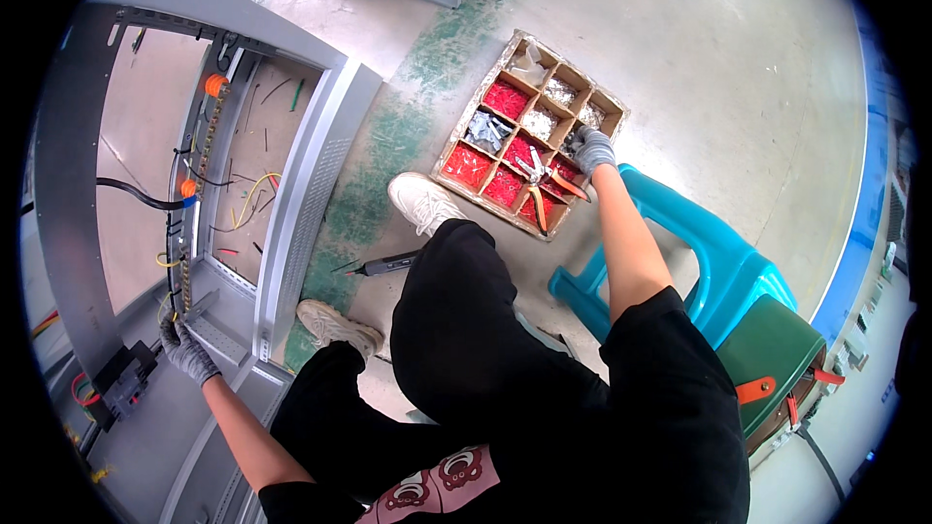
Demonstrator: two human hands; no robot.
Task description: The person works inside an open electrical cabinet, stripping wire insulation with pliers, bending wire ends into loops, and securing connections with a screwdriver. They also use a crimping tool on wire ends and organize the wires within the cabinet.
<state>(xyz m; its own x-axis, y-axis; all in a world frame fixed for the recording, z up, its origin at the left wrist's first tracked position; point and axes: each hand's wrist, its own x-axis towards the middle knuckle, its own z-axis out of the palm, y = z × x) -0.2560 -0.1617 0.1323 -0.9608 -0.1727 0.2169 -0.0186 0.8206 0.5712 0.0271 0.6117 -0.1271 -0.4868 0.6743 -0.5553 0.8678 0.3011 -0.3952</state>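
My left hand (187, 351), in a grey glove, is inside the grey metal cabinet (320, 184). Its fingers are closed by the lower end of a brass terminal strip (186, 277), where thin wires come down; what they pinch is too small to make out. My right hand (594, 151), gloved too, reaches down into a compartment at the right side of a divided box (457, 141). Small dark parts lie under its fingertips, which are partly hidden. Just left of that hand, wire strippers (537, 175) with orange handles rest across the box.
The box's other compartments hold red, white and clear small parts. A turquoise plastic stool (714, 257) stands at the right, beside a green case (777, 354). A screwdriver-like tool (383, 264) lies near my shoes. A black cable (141, 196) crosses the cabinet opening.
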